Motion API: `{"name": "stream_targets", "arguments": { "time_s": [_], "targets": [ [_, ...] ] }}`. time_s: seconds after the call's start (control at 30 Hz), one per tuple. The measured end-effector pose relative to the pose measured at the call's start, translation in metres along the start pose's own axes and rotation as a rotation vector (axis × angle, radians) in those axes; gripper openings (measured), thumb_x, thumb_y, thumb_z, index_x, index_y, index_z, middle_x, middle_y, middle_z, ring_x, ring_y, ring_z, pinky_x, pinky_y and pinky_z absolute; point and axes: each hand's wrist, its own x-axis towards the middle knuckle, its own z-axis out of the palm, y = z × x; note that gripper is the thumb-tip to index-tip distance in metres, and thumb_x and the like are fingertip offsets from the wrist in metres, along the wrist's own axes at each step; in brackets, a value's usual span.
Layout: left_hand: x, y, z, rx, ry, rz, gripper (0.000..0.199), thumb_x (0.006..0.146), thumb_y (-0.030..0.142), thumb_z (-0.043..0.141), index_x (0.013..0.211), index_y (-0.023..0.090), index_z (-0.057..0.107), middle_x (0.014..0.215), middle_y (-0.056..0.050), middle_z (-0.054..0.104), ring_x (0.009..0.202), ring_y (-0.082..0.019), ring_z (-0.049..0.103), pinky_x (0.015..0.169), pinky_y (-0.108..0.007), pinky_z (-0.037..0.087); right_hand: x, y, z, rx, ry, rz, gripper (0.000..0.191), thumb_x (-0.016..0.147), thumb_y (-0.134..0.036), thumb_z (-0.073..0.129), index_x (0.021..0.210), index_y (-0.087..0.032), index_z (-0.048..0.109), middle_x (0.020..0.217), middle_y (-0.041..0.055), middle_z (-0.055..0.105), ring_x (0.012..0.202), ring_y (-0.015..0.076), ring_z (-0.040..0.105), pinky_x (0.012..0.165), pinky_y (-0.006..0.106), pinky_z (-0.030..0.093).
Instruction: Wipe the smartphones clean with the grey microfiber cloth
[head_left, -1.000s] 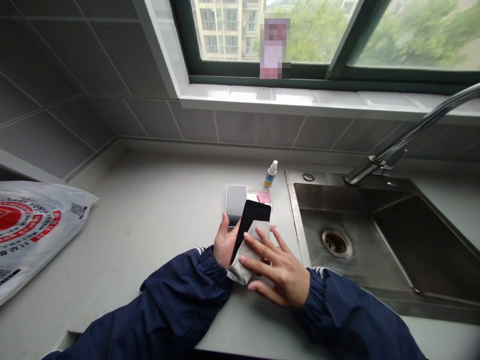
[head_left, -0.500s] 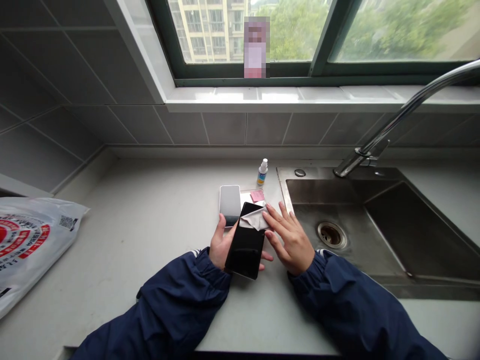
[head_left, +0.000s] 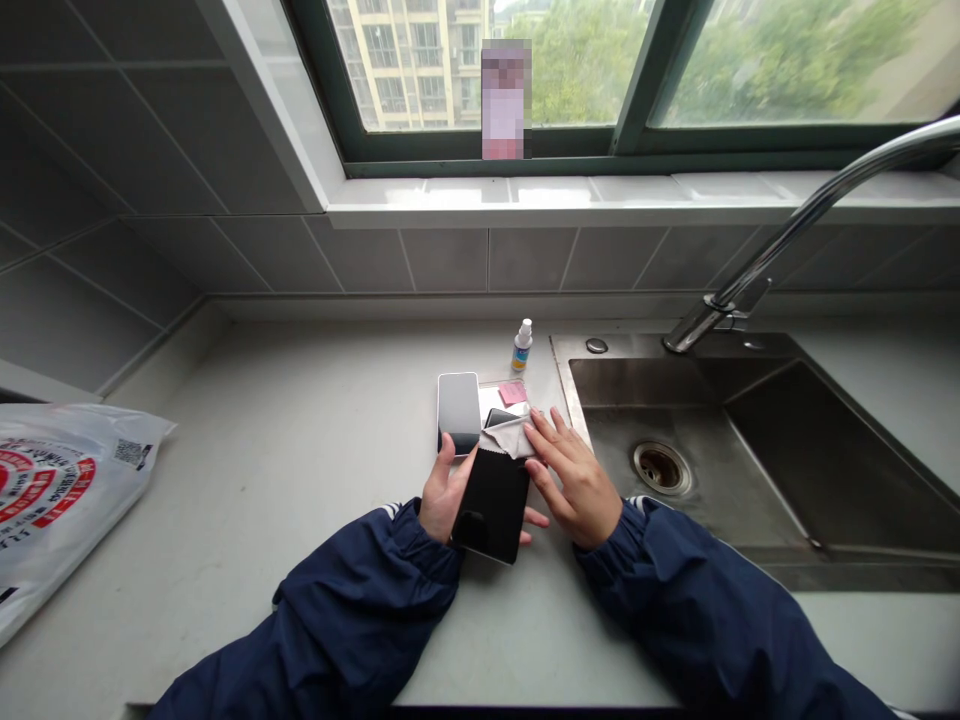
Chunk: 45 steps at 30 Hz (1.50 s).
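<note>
Your left hand clasped the black phone above the bench; your right hand, fingers outstretched, touched the grey cloth across its far end. Wiping looked underway, completion unclear.

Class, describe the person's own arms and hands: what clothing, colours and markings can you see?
The left sleeve and right sleeve are long, loose and navy blue, with gathered cuffs and short white stripes near the wrists. The left hand and right hand are gloveless; no rings show on the visible fingers.
</note>
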Motion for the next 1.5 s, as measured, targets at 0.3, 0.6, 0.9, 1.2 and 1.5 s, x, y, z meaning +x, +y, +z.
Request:
{"name": "stream_targets", "arguments": {
  "time_s": [0.3, 0.6, 0.9, 1.2, 1.5],
  "targets": [
    [0.005, -0.005, 0.001, -0.118, 0.163, 0.143, 0.085, 0.09, 0.07, 0.023, 0.154, 0.016, 0.013, 0.142, -0.02, 0.05, 0.128, -0.033, 0.051, 0.112, -0.05, 0.028, -0.004, -0.012, -0.007, 0.1, -0.245, -0.305, 0.055, 0.1, -0.043, 0.037, 0.146, -0.011, 0.041, 0.156, 0.0141, 0.029, 0.148, 0.0303, 0.011, 0.117, 0.056, 0.019],
    [0.005, -0.003, 0.004, -0.037, 0.178, 0.117, 0.094, 0.088, 0.072, 0.022, 0.148, -0.001, 0.023, 0.131, -0.03, 0.056, 0.12, -0.036, 0.057, 0.113, -0.05, 0.025, -0.011, -0.038, -0.011, 0.114, -0.271, -0.539, 0.067, 0.095, -0.057, 0.045, 0.143, -0.009, 0.044, 0.152, 0.0146, 0.038, 0.147, 0.0303, 0.019, 0.119, 0.053, 0.013],
    [0.007, 0.0, 0.011, -0.038, 0.171, 0.1, 0.089, 0.089, 0.071, 0.025, 0.146, 0.003, 0.032, 0.12, -0.024, 0.064, 0.115, -0.031, 0.06, 0.111, -0.044, 0.029, -0.01, -0.031, -0.009, 0.116, -0.257, -0.518, 0.063, 0.097, -0.057, 0.041, 0.144, -0.016, 0.045, 0.151, 0.0089, 0.04, 0.146, 0.0271, 0.024, 0.121, 0.049, 0.013],
    [0.007, -0.01, -0.001, 0.113, 0.042, 0.121, 0.066, 0.095, 0.058, 0.022, 0.134, 0.016, 0.055, 0.112, -0.014, 0.068, 0.11, -0.027, 0.063, 0.106, -0.042, 0.033, 0.0, -0.009, -0.014, 0.001, -0.152, -0.349, 0.058, 0.101, -0.047, 0.035, 0.149, -0.014, 0.036, 0.157, 0.0114, 0.029, 0.147, 0.0296, 0.018, 0.118, 0.052, 0.022],
    [-0.001, -0.005, -0.002, 0.233, -0.016, -0.313, 0.107, 0.08, 0.079, -0.004, 0.132, 0.008, 0.056, 0.09, -0.015, 0.072, 0.086, -0.029, 0.07, 0.087, -0.042, 0.041, -0.002, -0.007, -0.007, -0.053, -0.132, -0.298, 0.061, 0.1, -0.045, 0.037, 0.152, -0.014, 0.029, 0.158, 0.0134, 0.025, 0.147, 0.0319, 0.017, 0.116, 0.055, 0.026]
  ]
}}
